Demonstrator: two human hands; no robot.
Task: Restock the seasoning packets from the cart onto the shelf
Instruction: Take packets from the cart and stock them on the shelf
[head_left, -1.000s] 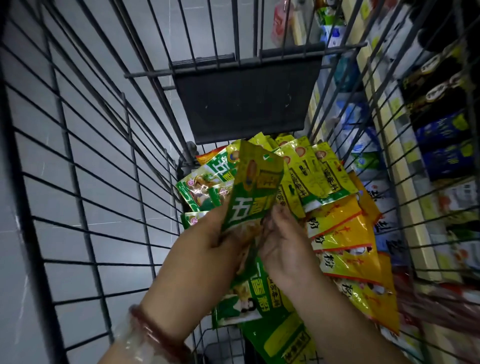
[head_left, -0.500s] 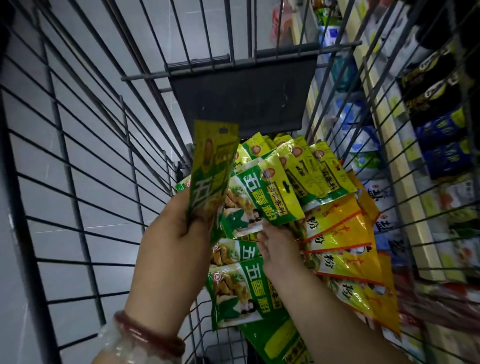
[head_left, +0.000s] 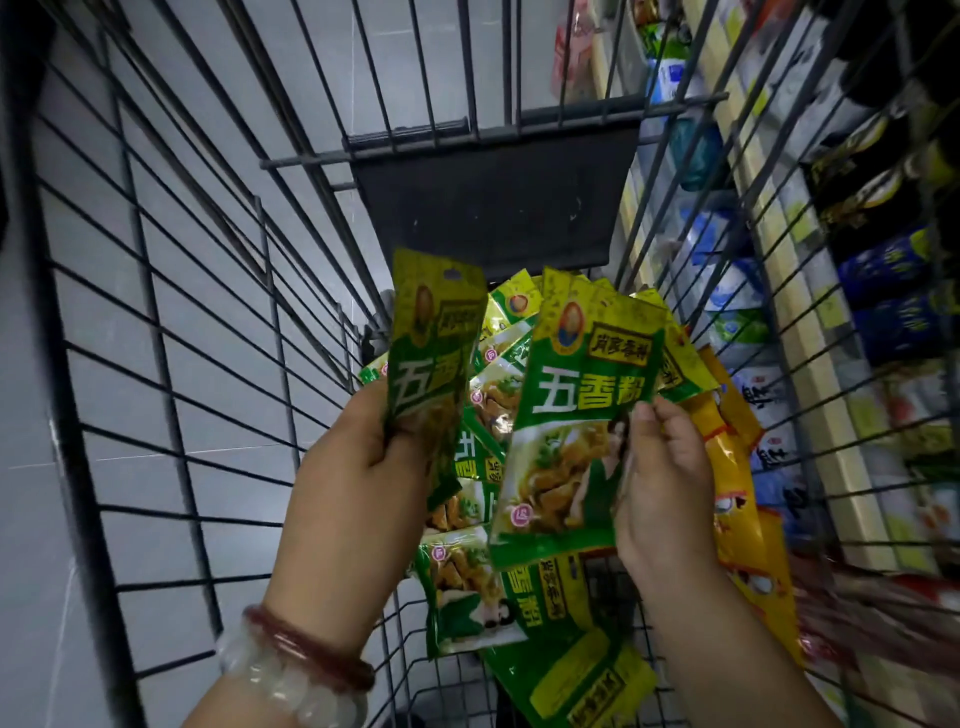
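- Since a half-second ago: lifted clear of the cart (head_left: 171, 395) pile.
- Shelf (head_left: 769, 291) at three o'clock, nearer right hand (head_left: 662, 483).
- Right-hand packet (head_left: 576, 431) pinched by its edge, long axis upright.
- Left hand (head_left: 358, 467) curled round the left packet (head_left: 434, 358).

Grey tiled floor (head_left: 218, 171) at left, dim stocked store shelving (head_left: 810, 291) at right.

- Your right hand (head_left: 662, 483) has lifted a second green packet (head_left: 576, 426) above the cart's pile (head_left: 727, 467).
- Your left hand (head_left: 358, 483) raised its packet (head_left: 431, 358) beside it.
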